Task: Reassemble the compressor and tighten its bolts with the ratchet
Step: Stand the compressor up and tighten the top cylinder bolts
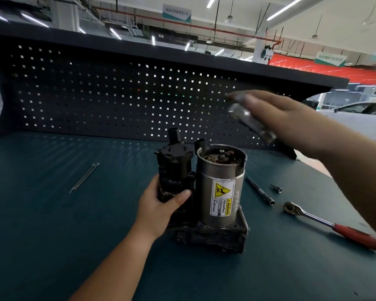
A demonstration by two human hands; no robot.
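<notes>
Teal mat [52, 246] under compressor [217, 192]; black pegboard [117, 94] behind; white car [356, 114] beyond.

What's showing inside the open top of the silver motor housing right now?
A central shaft stands among brownish internals near the rim. The silver motor housing wall hides everything deeper. No cap is on it.

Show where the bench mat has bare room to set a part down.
Widest bare mat: left of the compressor, nearer than the two long bolts. Also free: near-right corner below the ratchet. Crowded: right of the compressor, where extension bar, socket and ratchet lie. The right hand holds a metal cap.
</notes>
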